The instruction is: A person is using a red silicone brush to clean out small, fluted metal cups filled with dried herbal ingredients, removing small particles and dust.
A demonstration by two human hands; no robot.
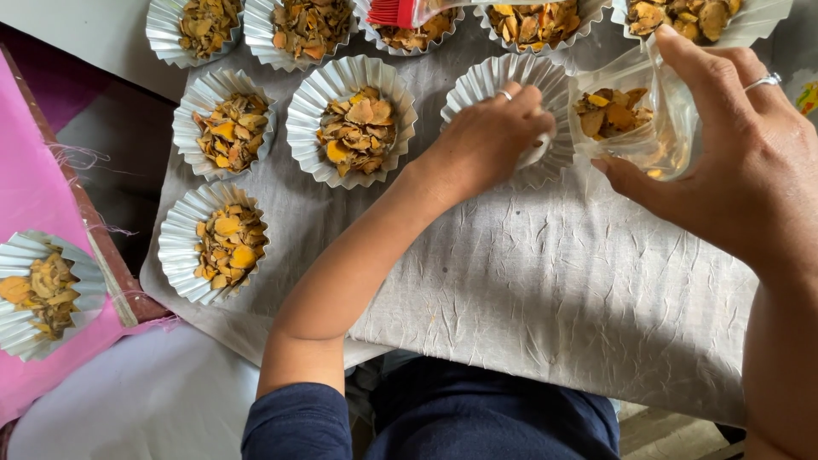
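The left hand (494,136) sits in the upper middle of the frame, with its fingers curled down into a silver paper cup (503,81). The fingers are bunched together inside the cup, and I cannot tell if they pinch anything. There is a ring on one finger. The right hand (733,162) is at the upper right of the frame. It holds a clear plastic bag (635,119) between the thumb below and the fingers above, so the hand is wrapped around the bag (it wears a ring too). The bag is tipped on its side, just beside the cup, with its open end touching the cup's rim. Inside the bag are dried orange and yellow chips (609,111). Both hands are over a wrinkly grey cloth (554,290) that covers the table. More silver cups full of the same chips sit on the cloth: one in the upper middle (354,119), one to its left (226,123), and one lower on the left (217,243). A row of full cups runs along the top edge. A red brush (400,12) lies at the top middle. At the far left, one more full cup (38,294) rests on a pink cloth (34,187). At the bottom are dark blue sleeves and clothes (443,417).
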